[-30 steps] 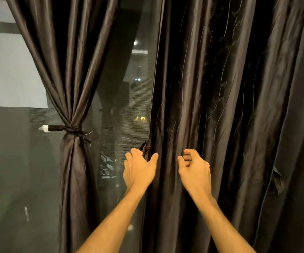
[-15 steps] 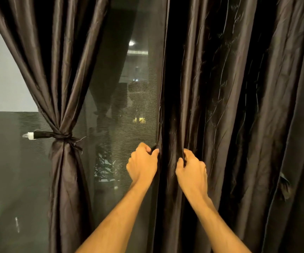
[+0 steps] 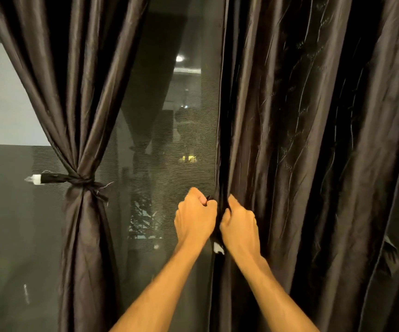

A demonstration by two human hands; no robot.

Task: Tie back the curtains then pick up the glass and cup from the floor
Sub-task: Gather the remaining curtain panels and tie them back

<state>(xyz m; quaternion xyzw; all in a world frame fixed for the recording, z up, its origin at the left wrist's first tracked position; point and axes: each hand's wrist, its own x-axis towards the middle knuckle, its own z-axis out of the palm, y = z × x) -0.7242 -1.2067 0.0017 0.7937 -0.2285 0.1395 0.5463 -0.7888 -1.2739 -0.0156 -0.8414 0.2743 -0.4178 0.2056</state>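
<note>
The right curtain [image 3: 301, 140] hangs loose in long, dark, glossy folds over the right half of the view, and I have its inner edge in both hands. My left grip [image 3: 195, 216] is clenched on that edge, fingers curled in and a dark bit of cloth showing at the knuckles. My right grip [image 3: 239, 224] sits just beside it, fingers dug into the next fold and closed on it, the back of the hand toward me. A narrow bunch of cloth is squeezed between the two grips, which are level and almost touch. Just below them, between my wrists, a small white tag [image 3: 217, 249] pokes out of the fold; what it belongs to I cannot tell. Farther right and low on the same curtain, a small flap [image 3: 389, 248] of cloth sticks out.

Left of my grips is the window [image 3: 169, 130], dark and covered with a fine mesh. A round lamp [image 3: 179, 58] shines through it high up, and a small yellow light [image 3: 189, 158] lower down.

Beyond the window, the left curtain [image 3: 81, 104] is gathered to a waist and bound by a dark tie [image 3: 78, 182] knotted round it, a little above the height of my grips. The tie runs left to a white end [image 3: 35, 179]. Above the knot the cloth fans out; below it the cloth falls straight. At the far left is a pale panel [image 3: 6, 104].

My bare forearms [image 3: 272, 291] rise from the bottom edge and draw together toward the grips.
</note>
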